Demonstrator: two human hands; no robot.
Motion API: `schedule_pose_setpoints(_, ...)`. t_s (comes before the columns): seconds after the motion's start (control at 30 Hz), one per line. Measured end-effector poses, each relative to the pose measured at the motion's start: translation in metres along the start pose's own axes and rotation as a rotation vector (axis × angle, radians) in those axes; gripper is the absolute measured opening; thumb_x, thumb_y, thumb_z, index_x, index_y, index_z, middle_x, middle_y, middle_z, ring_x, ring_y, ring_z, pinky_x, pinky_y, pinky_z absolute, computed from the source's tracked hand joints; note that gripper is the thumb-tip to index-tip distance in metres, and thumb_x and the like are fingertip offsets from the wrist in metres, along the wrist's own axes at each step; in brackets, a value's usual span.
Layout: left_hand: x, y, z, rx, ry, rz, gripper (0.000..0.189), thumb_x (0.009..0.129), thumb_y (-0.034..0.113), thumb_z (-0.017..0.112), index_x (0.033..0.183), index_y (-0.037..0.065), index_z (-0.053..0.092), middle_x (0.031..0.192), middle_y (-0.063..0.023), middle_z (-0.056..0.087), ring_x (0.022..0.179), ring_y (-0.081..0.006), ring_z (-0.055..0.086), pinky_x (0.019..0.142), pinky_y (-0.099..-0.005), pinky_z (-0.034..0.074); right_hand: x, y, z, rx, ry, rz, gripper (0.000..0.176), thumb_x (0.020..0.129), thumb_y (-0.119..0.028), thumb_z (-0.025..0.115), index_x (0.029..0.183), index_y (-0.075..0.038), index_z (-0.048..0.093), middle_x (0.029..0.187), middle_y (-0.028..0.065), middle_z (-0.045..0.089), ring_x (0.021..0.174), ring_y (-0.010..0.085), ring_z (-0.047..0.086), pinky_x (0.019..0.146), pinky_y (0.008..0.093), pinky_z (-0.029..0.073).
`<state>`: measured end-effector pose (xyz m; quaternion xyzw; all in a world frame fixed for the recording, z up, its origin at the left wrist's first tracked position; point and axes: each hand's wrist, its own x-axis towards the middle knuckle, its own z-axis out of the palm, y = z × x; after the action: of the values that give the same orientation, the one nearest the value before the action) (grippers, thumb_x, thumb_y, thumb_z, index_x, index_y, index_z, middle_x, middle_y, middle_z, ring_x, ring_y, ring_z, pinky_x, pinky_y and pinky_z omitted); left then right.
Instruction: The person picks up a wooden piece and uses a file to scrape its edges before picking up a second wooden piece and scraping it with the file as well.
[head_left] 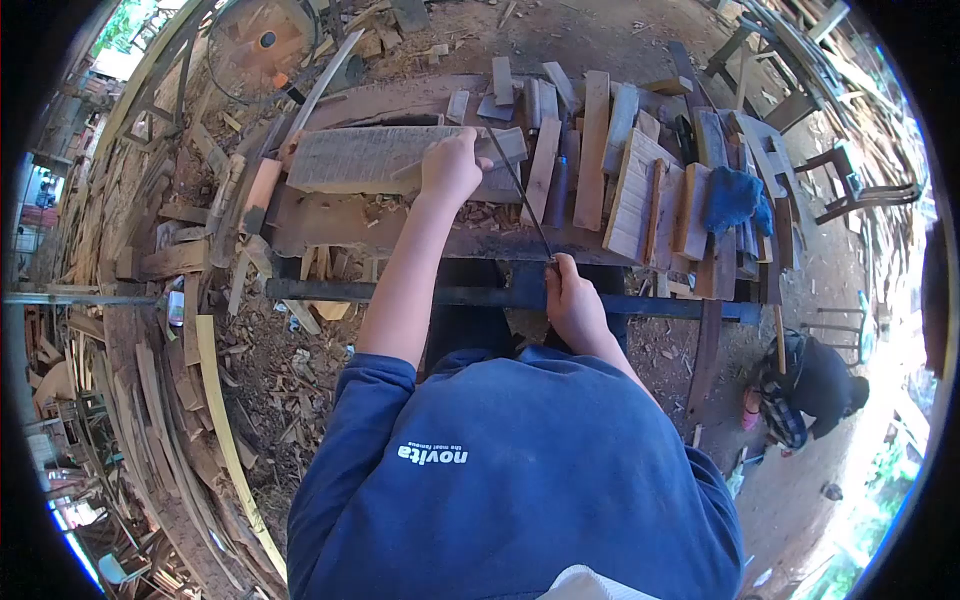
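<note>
My right hand (573, 305) is closed around the near end of a long, thin dark metal tool (522, 195), file-like in shape, which slants up and away over the bench. Its far end passes just right of my left hand (453, 168). That hand is a fist with the thumb pointing right, resting over a thick grey wooden block (350, 160); I cannot tell what its fingers hold. A narrow sliver of wood (405, 172) shows at its left side. The block lies lengthwise on the worn workbench (340, 225).
Cut wood pieces (595, 150) crowd the bench's right side, with a blue cloth (733, 198) on top. A dark bar (650, 307) crosses in front of me. A round fan (265, 42) stands far left. A person (815, 385) bends low at right. Long planks (225, 420) lie left.
</note>
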<state>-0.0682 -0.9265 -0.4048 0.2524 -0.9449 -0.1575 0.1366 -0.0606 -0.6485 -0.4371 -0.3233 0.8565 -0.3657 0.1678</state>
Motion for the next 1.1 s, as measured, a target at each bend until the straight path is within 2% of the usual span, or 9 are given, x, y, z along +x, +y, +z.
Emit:
schedule_pose_setpoints(0.13, -0.003, 0.002, 0.004, 0.006, 0.013, -0.008, 0.046, 0.077, 0.027, 0.079, 0.11, 0.001, 0.061, 0.101, -0.0212, 0.07, 0.098, -0.0399, 0.066, 0.085, -0.0484, 0.05, -0.001, 0.0, 0.001, 0.011, 0.004, -0.007, 0.023, 0.1, -0.014, 0.05, 0.119, -0.002, 0.049, 0.08, 0.0281, 0.066, 0.077, 0.0465, 0.065, 0.062, 0.0526, 0.05)
schedule_pose_setpoints(0.2, -0.005, 0.003, 0.005, 0.043, 0.057, -0.005, 0.039, 0.077, 0.023, 0.077, 0.107, 0.003, 0.063, 0.095, -0.0176, 0.07, 0.096, -0.035, 0.067, 0.086, -0.0458, 0.047, -0.002, -0.001, 0.0, 0.011, 0.007, -0.015, 0.023, 0.1, -0.014, 0.05, 0.119, -0.002, 0.049, 0.08, 0.0283, 0.066, 0.077, 0.0468, 0.065, 0.062, 0.0527, 0.049)
schedule_pose_setpoints(0.57, -0.009, 0.004, 0.009, 0.033, 0.107, 0.007, 0.035, 0.077, 0.021, 0.077, 0.104, 0.004, 0.062, 0.095, -0.0163, 0.071, 0.097, -0.0327, 0.066, 0.088, -0.0436, 0.045, 0.001, 0.0, 0.008, 0.02, 0.014, -0.038, 0.022, 0.1, -0.016, 0.049, 0.117, -0.002, 0.048, 0.08, 0.0299, 0.065, 0.079, 0.0485, 0.063, 0.062, 0.0548, 0.049)
schedule_pose_setpoints(0.63, -0.01, 0.002, 0.012, 0.026, 0.114, 0.002, 0.034, 0.077, 0.021, 0.077, 0.104, 0.004, 0.062, 0.095, -0.0162, 0.071, 0.098, -0.0327, 0.066, 0.088, -0.0436, 0.044, 0.004, 0.003, 0.012, -0.031, -0.01, -0.049, 0.024, 0.1, -0.018, 0.045, 0.12, -0.004, 0.044, 0.077, 0.0303, 0.065, 0.074, 0.0496, 0.064, 0.062, 0.0582, 0.05)
schedule_pose_setpoints(0.7, -0.01, 0.001, 0.014, 0.014, 0.196, 0.041, 0.033, 0.077, 0.02, 0.076, 0.102, 0.004, 0.062, 0.093, -0.0159, 0.07, 0.096, -0.0328, 0.066, 0.088, -0.044, 0.044, 0.007, 0.006, 0.018, -0.015, -0.004, -0.065, 0.023, 0.1, -0.017, 0.045, 0.119, -0.004, 0.043, 0.077, 0.03, 0.065, 0.074, 0.0494, 0.064, 0.061, 0.0582, 0.05)
schedule_pose_setpoints(0.83, -0.007, 0.002, 0.012, 0.024, 0.153, -0.01, 0.032, 0.077, 0.02, 0.076, 0.101, 0.004, 0.062, 0.093, -0.0159, 0.07, 0.097, -0.0328, 0.066, 0.089, -0.0439, 0.044, 0.011, 0.013, 0.034, -0.031, 0.045, -0.098, 0.019, 0.1, -0.015, 0.046, 0.113, -0.002, 0.043, 0.076, 0.0297, 0.065, 0.071, 0.0494, 0.064, 0.059, 0.059, 0.05)
schedule_pose_setpoints(0.9, -0.005, 0.005, 0.008, 0.077, 0.076, -0.047, 0.031, 0.077, 0.02, 0.076, 0.101, 0.004, 0.063, 0.095, -0.0152, 0.071, 0.097, -0.0315, 0.067, 0.09, -0.0435, 0.044, 0.016, 0.016, 0.04, -0.049, 0.042, -0.081, 0.019, 0.099, -0.014, 0.046, 0.113, -0.002, 0.042, 0.076, 0.0297, 0.065, 0.071, 0.0495, 0.064, 0.059, 0.059, 0.05)
schedule_pose_setpoints(1.1, 0.0, 0.005, 0.012, 0.111, 0.04, -0.062, 0.031, 0.079, 0.019, 0.075, 0.102, 0.004, 0.062, 0.093, -0.0136, 0.071, 0.098, -0.0281, 0.068, 0.093, -0.0468, 0.042, 0.04, 0.018, 0.058, -0.108, 0.042, -0.083, 0.027, 0.096, -0.012, 0.048, 0.118, 0.0, 0.041, 0.075, 0.0295, 0.064, 0.069, 0.0496, 0.064, 0.059, 0.0586, 0.051)
